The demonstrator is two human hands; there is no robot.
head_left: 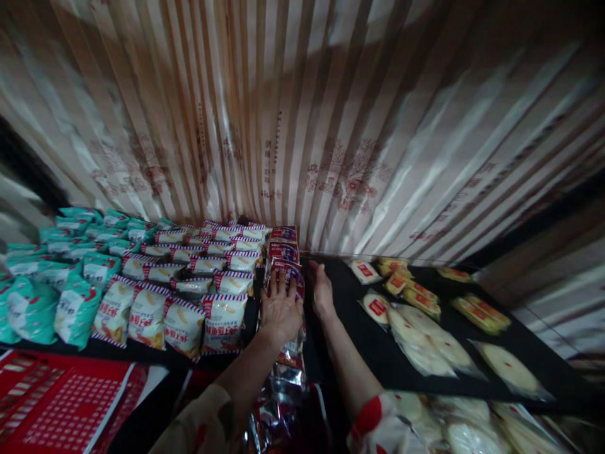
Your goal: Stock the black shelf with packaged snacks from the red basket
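A column of dark red and purple snack packets runs from the back of the black shelf toward me. My left hand lies flat on these packets with its fingers spread. Just right of the column, my right hand stands on edge, palm turned toward the packets, with nothing visible in it; its fingers are partly hidden. White snack bags with red-and-blue striped edges stand in rows to the left. More shiny purple packets lie lower down at the near edge, partly in shadow.
Teal bags fill the far left. Flat round packs and yellow packs lie on the right of the black shelf. A red basket sits at lower left. Striped printed sheeting hangs behind.
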